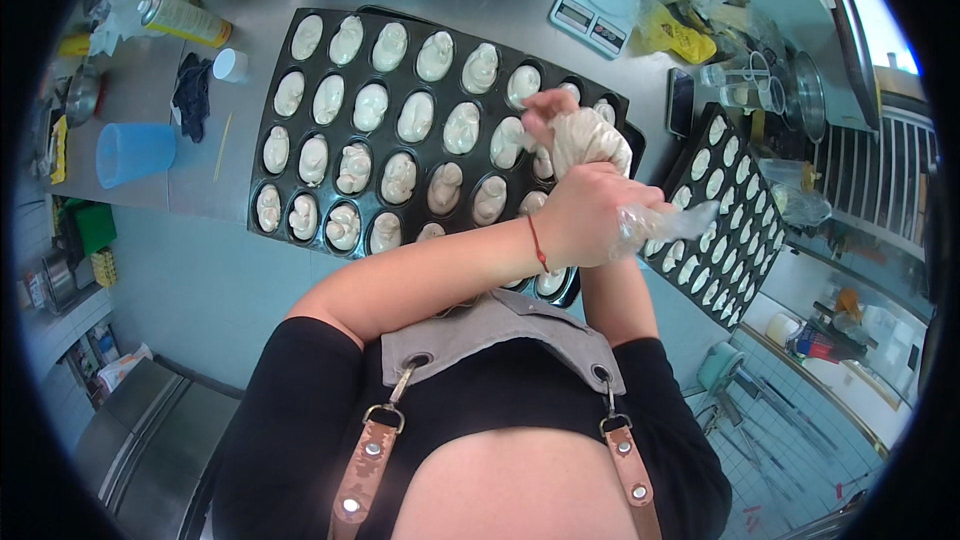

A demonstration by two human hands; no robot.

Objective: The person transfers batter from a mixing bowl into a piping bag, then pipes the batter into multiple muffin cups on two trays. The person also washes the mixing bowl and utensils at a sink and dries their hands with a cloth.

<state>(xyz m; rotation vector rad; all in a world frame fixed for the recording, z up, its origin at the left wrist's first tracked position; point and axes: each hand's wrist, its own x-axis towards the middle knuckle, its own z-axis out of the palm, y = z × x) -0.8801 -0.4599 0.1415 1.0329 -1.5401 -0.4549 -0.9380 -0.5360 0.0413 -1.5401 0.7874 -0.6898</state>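
Observation:
My left hand (592, 211), with a red cord bracelet at its wrist, grips the gathered top of a clear plastic piping bag (592, 141) filled with pale batter. The bag's twisted tail sticks out to the right of that fist. Farther up, the fingers of my right hand (551, 114) curl against the bag's left side; its palm and wrist are hidden behind the bag and my left hand. Both hands are above the right part of a dark metal baking mould tray (379, 86). Its visible oval wells hold pale batter (416, 117), some smooth, some in folded swirls.
A second filled mould tray (720, 217) lies at an angle on the right, near a phone (680, 101). Behind stands a white kitchen scale (598, 6). On the left are a blue plastic cup (136, 154), a spray can (187, 20), a dark cloth (193, 97) and a small white cup (230, 65).

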